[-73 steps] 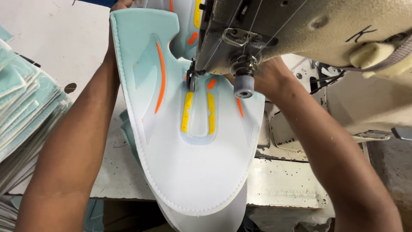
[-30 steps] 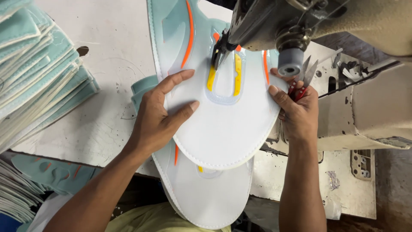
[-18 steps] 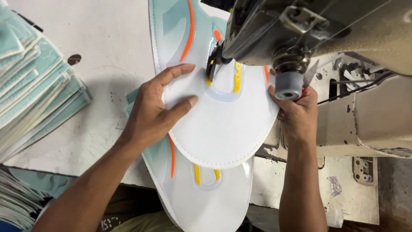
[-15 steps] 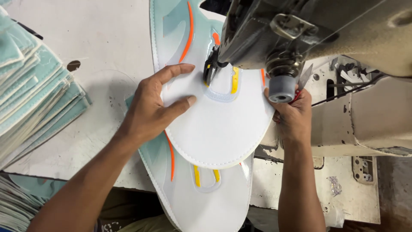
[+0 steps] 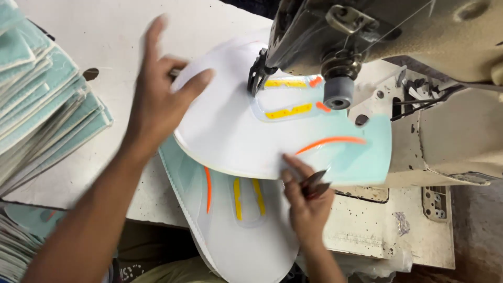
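**Panel turned sideways under the needle**

Head view: the white-and-mint fabric panel with yellow and orange stripes [image 5: 251, 136] lies crosswise on the white work table [image 5: 68, 131], its yellow-striped part tucked beneath the presser foot of the beige industrial sewing machine [image 5: 419, 47] at the table's far right. The left hand [image 5: 157, 99] is on the panel's rounded left edge, fingers spread wide, thumb and index tips pressing the white fabric, the remaining fingers lifted clear; the hand is blurred, so exactly how much of it touches is hard to call. The right hand [image 5: 306, 202] sits at the panel's near edge, just below the orange stripe. Its thumb and forefinger pinch the fabric edge, while the other fingers are curled round small metal thread snips [image 5: 313, 183], blades pointing up and to the right.

Under the top panel lies a second matching striped panel [image 5: 236, 220], running lengthwise and hanging off the table's near edge towards the person's lap. Along the left edge of the table a tall stack of mint-green cut fabric pieces [image 5: 42, 99] leans, well apart from both hands.
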